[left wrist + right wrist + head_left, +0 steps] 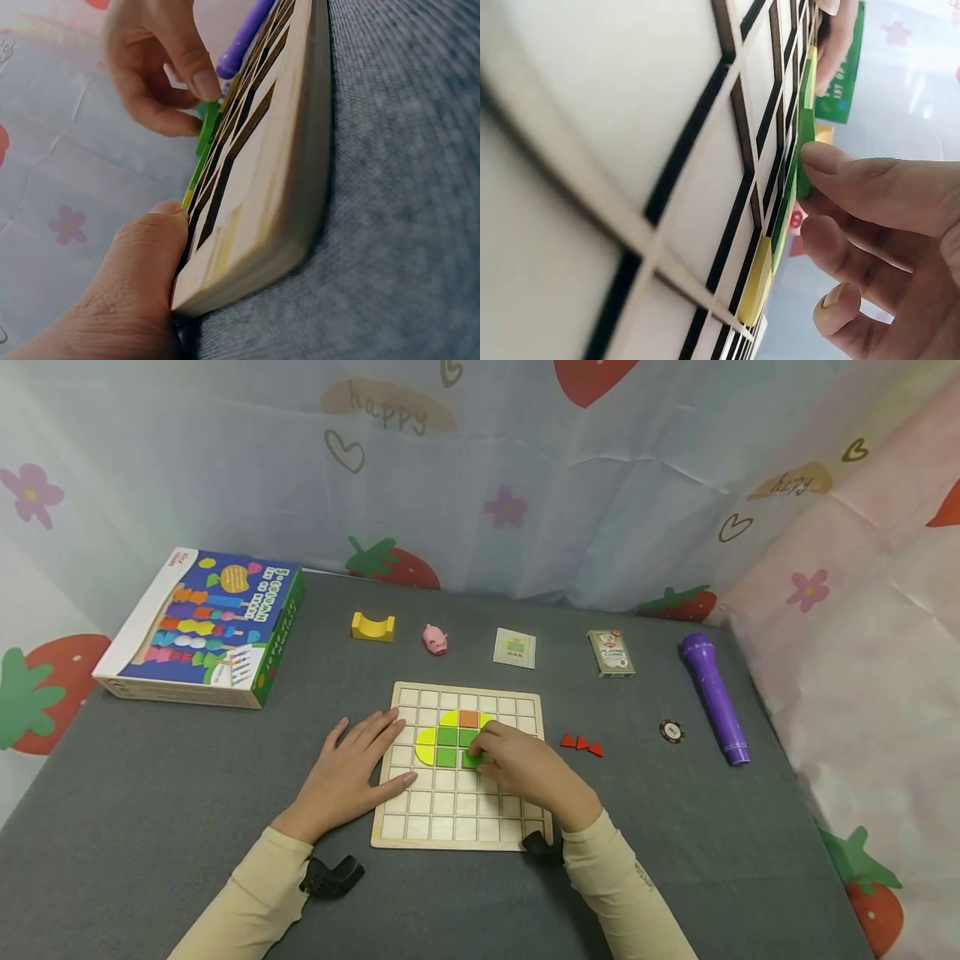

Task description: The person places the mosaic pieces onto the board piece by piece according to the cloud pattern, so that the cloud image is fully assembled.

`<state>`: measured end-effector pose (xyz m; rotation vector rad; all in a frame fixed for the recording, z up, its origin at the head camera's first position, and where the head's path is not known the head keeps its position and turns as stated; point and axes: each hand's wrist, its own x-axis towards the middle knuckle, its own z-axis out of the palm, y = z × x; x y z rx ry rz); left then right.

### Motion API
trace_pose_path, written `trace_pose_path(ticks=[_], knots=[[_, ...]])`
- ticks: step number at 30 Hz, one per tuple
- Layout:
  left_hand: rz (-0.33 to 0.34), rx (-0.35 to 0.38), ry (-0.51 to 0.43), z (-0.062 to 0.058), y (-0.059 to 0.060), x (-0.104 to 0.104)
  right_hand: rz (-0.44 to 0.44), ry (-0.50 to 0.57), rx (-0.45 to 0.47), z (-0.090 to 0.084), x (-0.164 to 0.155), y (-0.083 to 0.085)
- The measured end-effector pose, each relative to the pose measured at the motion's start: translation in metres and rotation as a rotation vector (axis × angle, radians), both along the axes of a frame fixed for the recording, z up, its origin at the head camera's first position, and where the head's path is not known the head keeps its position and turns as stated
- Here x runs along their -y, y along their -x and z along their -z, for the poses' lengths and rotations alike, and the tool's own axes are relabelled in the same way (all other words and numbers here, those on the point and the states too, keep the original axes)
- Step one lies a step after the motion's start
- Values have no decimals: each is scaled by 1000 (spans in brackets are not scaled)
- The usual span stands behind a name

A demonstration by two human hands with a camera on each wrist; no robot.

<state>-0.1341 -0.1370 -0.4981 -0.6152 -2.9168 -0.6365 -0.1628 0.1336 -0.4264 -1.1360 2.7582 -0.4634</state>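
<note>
With the left hand (352,772) lying flat and open on the grid board's (420,827) nine-o'clock edge, the right hand (525,768) pinches a green tile (472,760) near the centre; it should probably be squared to its cell, then pressed level.

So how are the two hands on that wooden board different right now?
The left hand lies flat with straight fingers on the grid board's left edge; the right hand curls, fingertips pinching a green tile over the board's middle. Both wear cream sleeves.
</note>
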Motion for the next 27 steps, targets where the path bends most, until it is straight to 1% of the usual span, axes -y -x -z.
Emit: trace_pose_path(ticks=[8, 15, 19, 27], knots=[[1, -7, -1, 0, 0, 0, 1, -57, -17, 3, 6, 3], [2, -7, 8, 2, 0, 1, 11, -108, -24, 1, 11, 3], [2, -9, 5, 3, 1, 1, 14, -118, -26, 0, 12, 2], [4, -12, -3, 2, 0, 0, 10, -125, -31, -2, 14, 1]])
